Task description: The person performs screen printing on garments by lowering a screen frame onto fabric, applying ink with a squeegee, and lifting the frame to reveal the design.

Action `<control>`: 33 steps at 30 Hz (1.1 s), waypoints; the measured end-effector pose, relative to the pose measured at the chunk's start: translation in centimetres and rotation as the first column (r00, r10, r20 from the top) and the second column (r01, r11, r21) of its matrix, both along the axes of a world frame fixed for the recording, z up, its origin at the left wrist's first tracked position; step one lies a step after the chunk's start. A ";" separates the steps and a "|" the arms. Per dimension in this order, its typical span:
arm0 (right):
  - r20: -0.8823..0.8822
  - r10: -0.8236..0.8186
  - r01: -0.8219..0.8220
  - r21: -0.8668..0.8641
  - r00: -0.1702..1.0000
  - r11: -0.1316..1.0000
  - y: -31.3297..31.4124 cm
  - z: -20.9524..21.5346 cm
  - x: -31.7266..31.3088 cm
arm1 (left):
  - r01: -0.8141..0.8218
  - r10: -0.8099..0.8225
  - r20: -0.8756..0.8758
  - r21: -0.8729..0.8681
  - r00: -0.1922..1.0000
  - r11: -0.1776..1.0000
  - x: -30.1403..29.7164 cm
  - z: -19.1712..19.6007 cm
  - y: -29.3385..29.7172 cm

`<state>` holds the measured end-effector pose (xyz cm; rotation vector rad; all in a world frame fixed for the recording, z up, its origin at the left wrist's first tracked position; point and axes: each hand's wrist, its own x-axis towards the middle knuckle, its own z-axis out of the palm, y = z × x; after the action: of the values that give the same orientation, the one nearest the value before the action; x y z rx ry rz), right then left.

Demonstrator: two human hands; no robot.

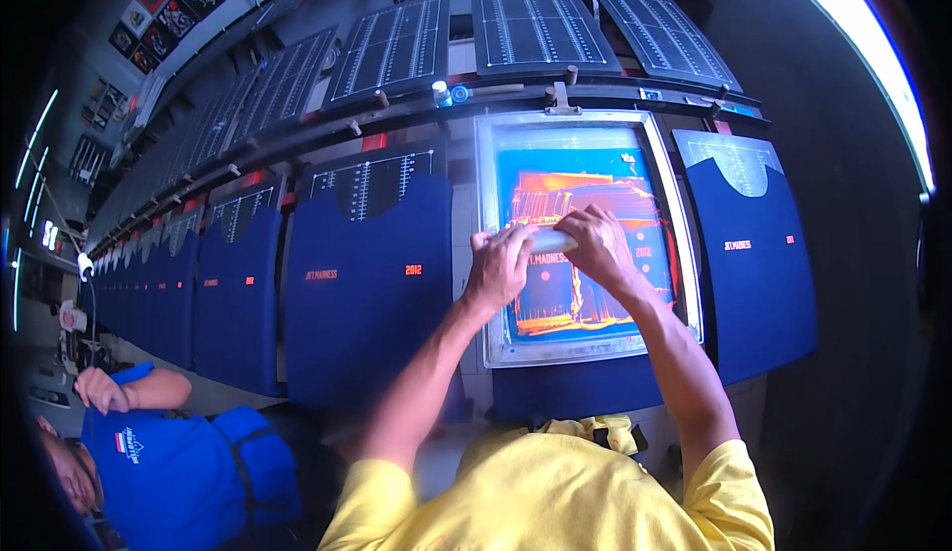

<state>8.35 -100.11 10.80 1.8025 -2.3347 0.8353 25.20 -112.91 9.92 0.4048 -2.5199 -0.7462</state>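
A screen-printing frame (488, 303) with a pale metal rim lies over a dark blue shirt (575, 389) on a board in front of me. Bright orange ink (555, 321) is smeared across its blue mesh. Both my hands grip the pale handle of a squeegee (551, 242) that spans the mesh. My left hand (499, 263) is closed round its left end, and my right hand (599, 242) is closed round the right part. The squeegee's blade is mostly hidden beneath my hands.
Printed dark blue shirts lie on boards to the left (362, 323) and right (759, 283). Bare boards with white rulings (540, 30) line the far side. A small white-lidded jar (441, 93) stands on the rail. At lower left is a person in a blue shirt (188, 462).
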 end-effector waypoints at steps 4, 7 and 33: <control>-0.081 0.033 -0.035 -0.027 0.996 0.999 5.3 0.1 4.5 | -0.008 0.006 -0.043 -0.037 0.999 0.999 4.6 -0.1 4.9; -0.072 0.021 -0.019 0.027 0.997 0.999 9.1 -1.2 8.2 | 0.036 -0.036 0.027 -0.019 0.999 0.999 8.2 -1.4 8.7; 0.556 -0.508 0.602 0.018 0.658 0.799 21.2 -5.4 -6.1 | -0.360 0.378 0.116 0.637 0.919 0.681 8.4 -8.7 4.0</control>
<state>2.24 -78.89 5.37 0.7143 -2.7734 1.4955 33.64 -108.86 1.22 1.0973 -1.9675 -1.4298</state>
